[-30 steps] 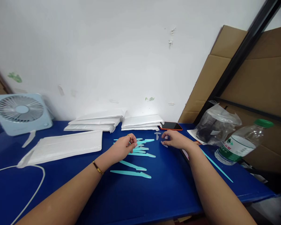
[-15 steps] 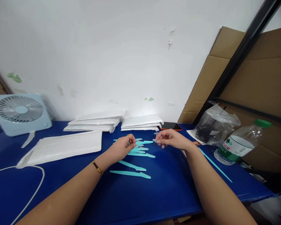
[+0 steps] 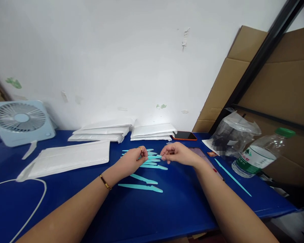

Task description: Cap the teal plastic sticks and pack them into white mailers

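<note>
My left hand [image 3: 133, 160] and right hand [image 3: 177, 153] pinch one turquoise eyebrow razor [image 3: 154, 157]; two phones [image 3: 184, 135] lie right of it, two packet stacks [image 3: 153, 130] behind.

At least eight turquoise tools [image 3: 142, 187]: two separate toward the table's [image 3: 152, 219] near edge, one alone toward its right edge, and five or more overlapping mid-table, partly hidden, so exact number unclear. Two stacks of white packets [image 3: 153, 130] along the far edge, layers hard to count, plus one packet [image 3: 73, 156] lying apart toward the left. Two phones [image 3: 184, 136], one bottle [image 3: 260, 157] and one clear plastic bag [image 3: 233, 131] toward the right. One fan [image 3: 21, 121] and one white cable [image 3: 35, 210] at the left.
</note>
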